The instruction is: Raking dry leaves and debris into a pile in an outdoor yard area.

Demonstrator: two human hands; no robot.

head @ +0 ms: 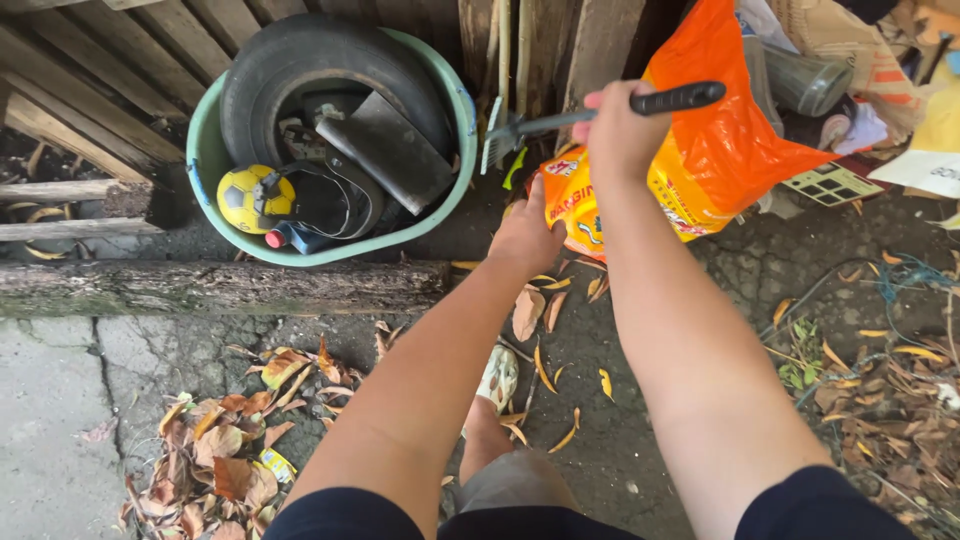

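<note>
My right hand is closed around the black handle of a small hand rake; its tines point left near the green tub. Lower down, my left hand grips the bottom edge of an orange and yellow plastic sack, which leans up to the right against clutter. Dry leaves lie on the ground just below the sack and beside my foot in a pale shoe.
A green tub holds a tyre, a yellow ball and dark scraps. A mossy log lies across below it. A heap of dry leaves sits at lower left; twigs and weeds at right. Wooden boards stand behind.
</note>
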